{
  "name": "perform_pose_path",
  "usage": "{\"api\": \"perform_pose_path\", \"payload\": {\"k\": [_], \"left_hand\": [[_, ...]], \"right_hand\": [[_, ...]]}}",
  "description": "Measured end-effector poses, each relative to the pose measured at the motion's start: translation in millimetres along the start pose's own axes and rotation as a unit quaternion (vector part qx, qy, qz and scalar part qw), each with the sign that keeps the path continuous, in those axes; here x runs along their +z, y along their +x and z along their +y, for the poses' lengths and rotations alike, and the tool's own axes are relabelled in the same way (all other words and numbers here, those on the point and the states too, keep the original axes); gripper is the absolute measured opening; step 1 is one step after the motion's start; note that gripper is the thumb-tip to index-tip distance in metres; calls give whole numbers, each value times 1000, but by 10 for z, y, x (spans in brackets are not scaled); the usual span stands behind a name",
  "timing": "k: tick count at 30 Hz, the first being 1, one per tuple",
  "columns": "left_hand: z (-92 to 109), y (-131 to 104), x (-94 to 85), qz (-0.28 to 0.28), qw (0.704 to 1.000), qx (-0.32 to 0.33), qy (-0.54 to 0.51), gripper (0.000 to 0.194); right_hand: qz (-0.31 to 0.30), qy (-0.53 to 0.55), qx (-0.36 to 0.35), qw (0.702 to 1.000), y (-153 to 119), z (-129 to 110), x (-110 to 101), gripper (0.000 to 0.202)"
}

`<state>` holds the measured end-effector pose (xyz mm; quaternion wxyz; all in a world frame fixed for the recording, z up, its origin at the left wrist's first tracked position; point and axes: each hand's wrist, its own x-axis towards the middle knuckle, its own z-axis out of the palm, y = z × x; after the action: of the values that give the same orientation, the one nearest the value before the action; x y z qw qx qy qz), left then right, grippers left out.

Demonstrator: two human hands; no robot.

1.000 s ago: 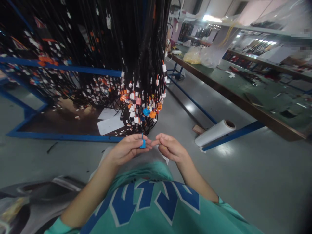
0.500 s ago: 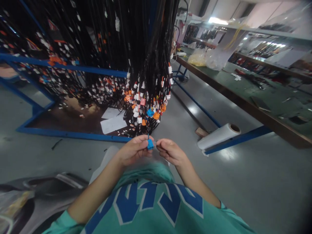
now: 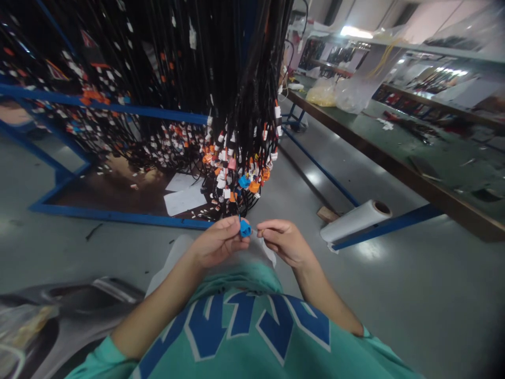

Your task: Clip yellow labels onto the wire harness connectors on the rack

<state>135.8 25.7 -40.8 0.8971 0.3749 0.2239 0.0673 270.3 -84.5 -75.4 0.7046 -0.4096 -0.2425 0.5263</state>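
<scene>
Left hand (image 3: 221,243) is pinching the connector (image 3: 245,228), right hand (image 3: 284,242) is pinching nearby, contents unclear, this close work seemingly calling for steady alignment.

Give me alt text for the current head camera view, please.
A person's left hand holds a small blue connector, the right hand close beside it. Beyond them, black cables with white and orange connectors hang by a blue frame; a workbench stands rightward.
</scene>
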Motion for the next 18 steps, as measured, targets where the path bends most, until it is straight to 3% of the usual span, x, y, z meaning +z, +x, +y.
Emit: {"api": "perform_pose_path", "payload": {"k": [7, 13, 18], "left_hand": [[-32, 32, -37, -31, 999, 3, -12, 24], [-54, 45, -33, -40, 998, 21, -36, 24], [-64, 46, 43, -17, 998, 39, -48, 28]], "right_hand": [[65, -36, -79, 994, -65, -78, 140, 20], [64, -128, -103, 984, -129, -115, 155, 17], [94, -243, -172, 950, -166, -133, 175, 8]]}}
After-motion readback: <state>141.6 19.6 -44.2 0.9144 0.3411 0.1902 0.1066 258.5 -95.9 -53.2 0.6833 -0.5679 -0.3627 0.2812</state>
